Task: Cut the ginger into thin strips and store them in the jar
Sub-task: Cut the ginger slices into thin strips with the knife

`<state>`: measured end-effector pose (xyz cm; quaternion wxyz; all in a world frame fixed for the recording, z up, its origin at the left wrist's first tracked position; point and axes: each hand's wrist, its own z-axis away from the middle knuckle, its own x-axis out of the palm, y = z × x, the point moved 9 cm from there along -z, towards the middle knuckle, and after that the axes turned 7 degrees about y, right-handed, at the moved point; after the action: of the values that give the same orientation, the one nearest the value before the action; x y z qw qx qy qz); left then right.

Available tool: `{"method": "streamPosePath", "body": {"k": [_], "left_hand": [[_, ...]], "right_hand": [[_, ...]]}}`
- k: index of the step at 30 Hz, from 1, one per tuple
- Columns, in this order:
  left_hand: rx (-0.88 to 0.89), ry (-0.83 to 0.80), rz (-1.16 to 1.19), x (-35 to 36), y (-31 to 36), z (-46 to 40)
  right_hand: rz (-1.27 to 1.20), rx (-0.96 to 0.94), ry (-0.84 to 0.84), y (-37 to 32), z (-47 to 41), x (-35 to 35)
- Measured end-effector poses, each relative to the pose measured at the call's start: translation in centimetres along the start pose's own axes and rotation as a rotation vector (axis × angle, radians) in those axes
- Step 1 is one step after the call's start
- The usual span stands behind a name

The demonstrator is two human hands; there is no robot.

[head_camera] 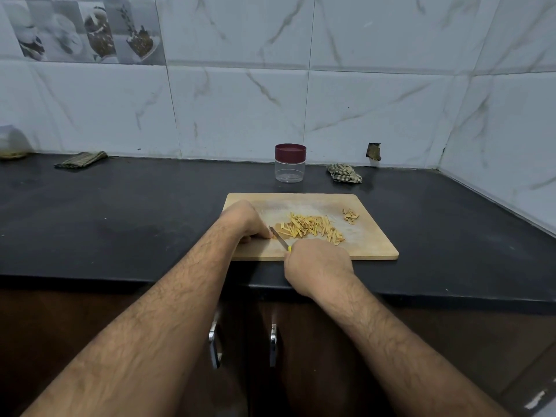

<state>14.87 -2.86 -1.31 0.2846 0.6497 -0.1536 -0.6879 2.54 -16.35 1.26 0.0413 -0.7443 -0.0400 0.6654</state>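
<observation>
Head view looks down on a wooden cutting board (370, 245) lying on a dark countertop (120, 212). Right hand (319, 266) curls round the handle of a small knife (281, 239); only a sliver of yellow handle shows at the top of the fist, and the blade runs up and to the left from it, its tip close to the left hand's fingertips. Left hand (243, 221) rests on the board's left part with its fingers curled down; the fingertips press at the left end of the ginger, though what exactly lies under them is hidden by the hand. Just right of the blade, and just beyond the right hand's knuckles, lies a loose heap of thin ginger strips (313, 228), with a few wider uncut slices at its left end beside the blade. Farther right of the heap, well apart from both hands, sits a small pile of ginger peel (350, 216) near the board's far right corner.

Beyond the board, past both hands, stands a clear jar (290, 168) with its maroon lid (290, 152) on, upright near the tiled wall (361, 85). A crumpled checked cloth (344, 173) lies just right of the jar, and a folded cloth (81, 160) lies far off to the left by the wall
</observation>
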Motion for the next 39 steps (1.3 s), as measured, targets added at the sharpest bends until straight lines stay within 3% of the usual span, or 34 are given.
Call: {"method": "streamPosePath", "body": {"k": [39], "left_hand": [[-0.035, -0.031, 0.015, 0.4, -0.5, -0.6]], "right_hand": [[-0.02, 0.012, 0.006, 0.7, 0.2, 0.2]]}}
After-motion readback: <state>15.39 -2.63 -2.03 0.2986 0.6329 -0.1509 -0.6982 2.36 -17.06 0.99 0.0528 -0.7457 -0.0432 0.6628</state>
